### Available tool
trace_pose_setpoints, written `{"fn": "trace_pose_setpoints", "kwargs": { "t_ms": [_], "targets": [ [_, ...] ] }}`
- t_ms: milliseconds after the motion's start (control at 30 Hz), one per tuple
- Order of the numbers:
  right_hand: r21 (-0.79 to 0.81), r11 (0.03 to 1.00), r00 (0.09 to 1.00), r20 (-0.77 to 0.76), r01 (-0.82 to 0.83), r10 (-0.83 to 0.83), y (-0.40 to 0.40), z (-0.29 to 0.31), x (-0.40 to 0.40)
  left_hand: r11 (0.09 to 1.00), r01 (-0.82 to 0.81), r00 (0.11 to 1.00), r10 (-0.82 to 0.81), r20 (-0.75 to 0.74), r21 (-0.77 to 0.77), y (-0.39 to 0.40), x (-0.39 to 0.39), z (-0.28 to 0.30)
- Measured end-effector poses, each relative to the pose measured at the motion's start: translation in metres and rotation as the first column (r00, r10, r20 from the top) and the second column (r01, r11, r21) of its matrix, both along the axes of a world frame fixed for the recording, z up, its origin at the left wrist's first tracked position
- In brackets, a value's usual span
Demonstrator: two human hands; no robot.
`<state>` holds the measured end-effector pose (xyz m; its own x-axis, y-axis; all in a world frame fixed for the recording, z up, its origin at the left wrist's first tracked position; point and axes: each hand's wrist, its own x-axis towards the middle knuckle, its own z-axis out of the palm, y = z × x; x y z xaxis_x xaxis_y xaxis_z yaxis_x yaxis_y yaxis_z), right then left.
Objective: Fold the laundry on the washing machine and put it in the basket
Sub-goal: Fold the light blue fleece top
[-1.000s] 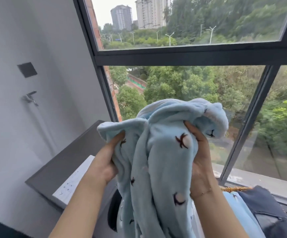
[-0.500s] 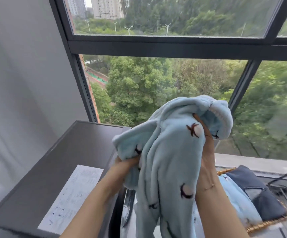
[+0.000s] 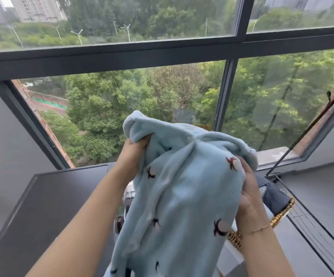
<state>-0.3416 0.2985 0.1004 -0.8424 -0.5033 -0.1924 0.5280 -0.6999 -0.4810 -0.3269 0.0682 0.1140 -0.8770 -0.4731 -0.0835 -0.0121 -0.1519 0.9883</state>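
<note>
A light blue fleece garment (image 3: 180, 196) with small dark embroidered marks hangs bunched in the air in front of me. My left hand (image 3: 134, 154) grips its upper left edge with the fingers buried in the cloth. My right hand (image 3: 248, 188) grips its right side a little lower. Behind and below the garment at the right, a woven basket (image 3: 282, 214) holds a dark blue garment (image 3: 274, 194). Most of the basket is hidden by the fleece and my right arm.
A dark grey flat top (image 3: 48, 204) lies at the lower left below the window. A large window with a dark frame (image 3: 222, 100) fills the background. A grey sill (image 3: 322, 196) with thin rails runs along the right.
The view has swung to the right and downward. My left hand has risen to the garment's upper left edge. The sheet of paper on the dark top is out of view.
</note>
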Motion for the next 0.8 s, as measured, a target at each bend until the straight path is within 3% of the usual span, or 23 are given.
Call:
{"fn": "trace_pose_setpoints", "kwargs": {
  "t_ms": [67, 167, 233, 333, 400, 467, 600, 667, 733, 800],
  "targets": [
    [-0.038, 0.999, 1.0, -0.005, 0.029, -0.029, 0.006, 0.008, -0.005, 0.988, 0.083, 0.997, -0.083, 0.003, -0.127, -0.003, -0.02, 0.01],
    [0.102, 0.986, 0.987, 0.07, 0.134, -0.142, 0.006, 0.007, -0.01, 0.94, 0.198, 0.98, -0.2, 0.02, -0.278, 0.0, -0.045, 0.028],
    [0.149, 0.971, 0.973, 0.109, 0.188, -0.205, 0.001, 0.002, -0.012, 0.916, 0.268, 0.959, -0.284, -0.012, -0.299, 0.0, -0.057, 0.03],
    [0.162, 0.949, 0.95, 0.116, 0.269, -0.289, -0.006, 0.002, -0.007, 0.918, 0.264, 0.96, -0.28, -0.011, -0.296, -0.004, -0.069, 0.032],
    [0.233, 0.888, 0.907, 0.05, 0.397, -0.419, -0.01, -0.003, -0.003, 0.891, 0.279, 0.957, -0.29, 0.024, -0.357, -0.015, -0.075, 0.031],
    [0.34, 0.759, 0.822, -0.084, 0.555, -0.564, -0.016, -0.006, 0.003, 0.817, 0.33, 0.94, -0.328, 0.089, -0.473, -0.029, -0.077, 0.032],
    [0.492, 0.536, 0.708, -0.283, 0.686, -0.647, -0.039, -0.001, 0.034, 0.497, 0.43, 0.877, -0.43, 0.217, -0.753, -0.074, -0.067, 0.034],
    [0.483, 0.483, 0.667, -0.347, 0.73, -0.66, -0.061, 0.008, 0.057, 0.413, 0.401, 0.879, -0.426, 0.215, -0.818, -0.112, -0.061, 0.032],
    [0.466, 0.471, 0.654, -0.402, 0.749, -0.641, -0.096, 0.01, 0.084, 0.398, 0.359, 0.907, -0.361, 0.216, -0.844, -0.153, -0.053, 0.028],
    [0.475, 0.473, 0.666, -0.44, 0.742, -0.602, -0.142, 0.008, 0.12, 0.441, 0.33, 0.928, -0.313, 0.202, -0.834, -0.195, -0.034, 0.024]
  ]
}}
